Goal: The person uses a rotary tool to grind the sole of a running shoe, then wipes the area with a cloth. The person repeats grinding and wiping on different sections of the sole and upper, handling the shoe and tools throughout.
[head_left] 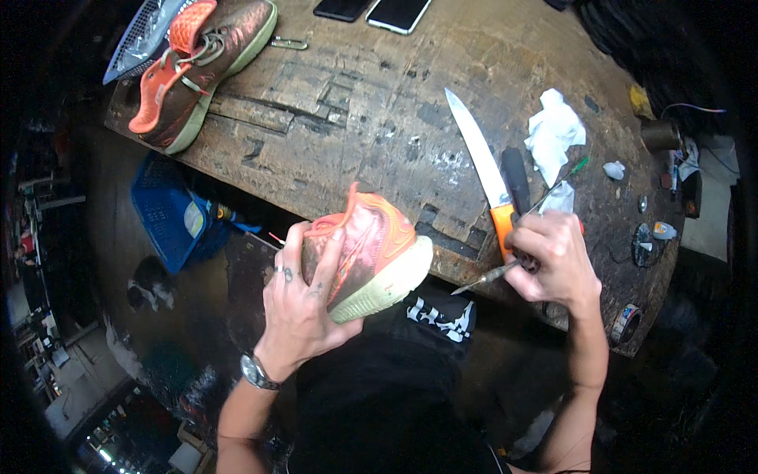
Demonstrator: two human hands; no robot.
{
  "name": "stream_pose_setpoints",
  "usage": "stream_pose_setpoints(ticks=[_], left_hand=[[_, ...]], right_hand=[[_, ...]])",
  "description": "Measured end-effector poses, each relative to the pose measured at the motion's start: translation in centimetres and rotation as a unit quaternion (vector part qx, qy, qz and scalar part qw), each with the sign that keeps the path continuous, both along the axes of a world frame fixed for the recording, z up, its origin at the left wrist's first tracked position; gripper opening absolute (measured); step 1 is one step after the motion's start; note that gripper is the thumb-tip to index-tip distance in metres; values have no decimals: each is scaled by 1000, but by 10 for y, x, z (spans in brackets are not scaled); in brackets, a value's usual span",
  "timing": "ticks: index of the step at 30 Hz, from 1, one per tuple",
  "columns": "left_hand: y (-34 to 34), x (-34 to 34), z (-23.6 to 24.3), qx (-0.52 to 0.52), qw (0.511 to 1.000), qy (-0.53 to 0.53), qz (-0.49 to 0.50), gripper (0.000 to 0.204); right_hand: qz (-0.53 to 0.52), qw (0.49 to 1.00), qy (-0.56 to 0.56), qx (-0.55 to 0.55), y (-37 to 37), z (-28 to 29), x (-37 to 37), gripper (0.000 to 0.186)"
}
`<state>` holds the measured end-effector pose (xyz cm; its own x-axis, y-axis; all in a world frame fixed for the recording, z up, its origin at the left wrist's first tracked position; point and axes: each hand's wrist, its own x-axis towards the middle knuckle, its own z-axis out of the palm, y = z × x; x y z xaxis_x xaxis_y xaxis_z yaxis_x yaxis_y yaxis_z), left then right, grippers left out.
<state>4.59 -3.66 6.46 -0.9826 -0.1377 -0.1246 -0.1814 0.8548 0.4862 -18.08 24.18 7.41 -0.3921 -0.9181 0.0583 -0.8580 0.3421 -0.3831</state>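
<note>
My left hand [304, 292] is closed round an orange and brown sneaker [371, 245] with a pale green sole. The shoe is tilted at the bench's near edge, heel toward the right. My right hand [553, 257] grips a slim pointed tool [493, 275], its tip directed left toward the shoe but apart from it. My fingers hide the tool's middle. Just beyond that hand, a knife [482, 158] with an orange handle lies on the bench, blade pointing away. Beside it are a dark handle [515, 178] and a thin green-tipped piece [579, 166].
The matching sneaker [193, 79] sits on the worn wooden bench [371, 118] at far left, near a blue basket [134, 47]. Two phones [397, 14] lie at the back. Crumpled white tissue [555, 130] and a tape roll [626, 324] are on the right. Another blue basket [167, 213] stands below.
</note>
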Motion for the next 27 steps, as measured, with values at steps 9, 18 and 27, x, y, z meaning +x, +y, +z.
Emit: stream_pose_setpoints(ticks=[9,18,27], left_hand=[[-27,-119,25,-135,931,-4,-338,113],[-21,-121,12,-173,926,-43,-332,126],[-18,-128,15,-165,927,-41,-335,128]], right_hand=[[-222,974,43,19,45,-7,57,14],[-257,966,0,-18,34,-55,100,18],[-247,969,5,-15,30,-59,93,19]])
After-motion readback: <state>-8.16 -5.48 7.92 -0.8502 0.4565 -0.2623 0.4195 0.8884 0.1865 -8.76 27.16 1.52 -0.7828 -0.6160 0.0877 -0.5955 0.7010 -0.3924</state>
